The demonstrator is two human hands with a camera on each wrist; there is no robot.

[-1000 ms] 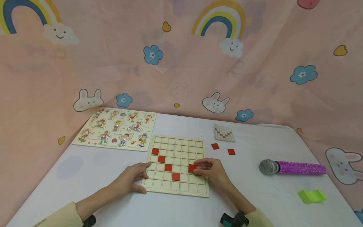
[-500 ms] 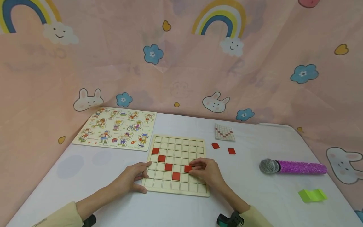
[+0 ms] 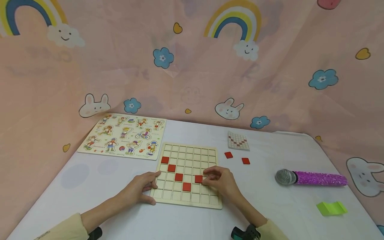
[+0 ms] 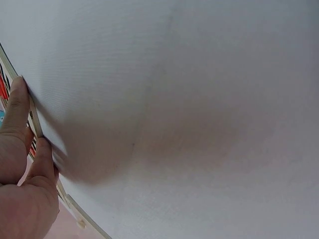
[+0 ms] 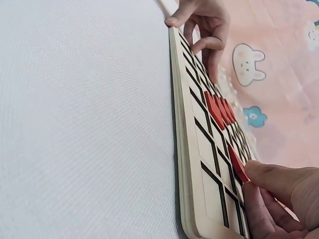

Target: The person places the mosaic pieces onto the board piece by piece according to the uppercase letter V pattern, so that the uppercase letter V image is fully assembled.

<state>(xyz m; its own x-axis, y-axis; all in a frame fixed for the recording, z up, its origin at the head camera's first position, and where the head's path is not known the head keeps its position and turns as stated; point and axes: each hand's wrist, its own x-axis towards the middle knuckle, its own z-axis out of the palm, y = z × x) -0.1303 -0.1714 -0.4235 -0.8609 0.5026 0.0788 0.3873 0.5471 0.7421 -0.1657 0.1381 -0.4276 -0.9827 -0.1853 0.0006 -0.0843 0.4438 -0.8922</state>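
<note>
A wooden grid board (image 3: 169, 194) lies on the white table, with several red square tiles (image 3: 178, 177) in a diagonal run of its cells. My left hand (image 3: 139, 188) holds the board's left side, thumb at the near corner and fingertips over the edge. On the right part of the grid, my right hand (image 3: 220, 181) pinches another red tile (image 3: 198, 179) by its right edge. The right wrist view shows this tile (image 5: 238, 163) slightly tilted over the grid, its end at the fingertips. Only the fingers and board edge show in the left wrist view.
Two loose red tiles (image 3: 229, 155) lie beyond the board, near a small pattern card (image 3: 238, 140) with a red V. A picture puzzle board (image 3: 121, 136) stands back left. At right are a purple glittery microphone (image 3: 319, 178) and a bent green piece (image 3: 331, 208).
My right hand has carried its red tile a little to the left over the grid, then drawn slightly back to the right. The left hand has stayed on the board.
</note>
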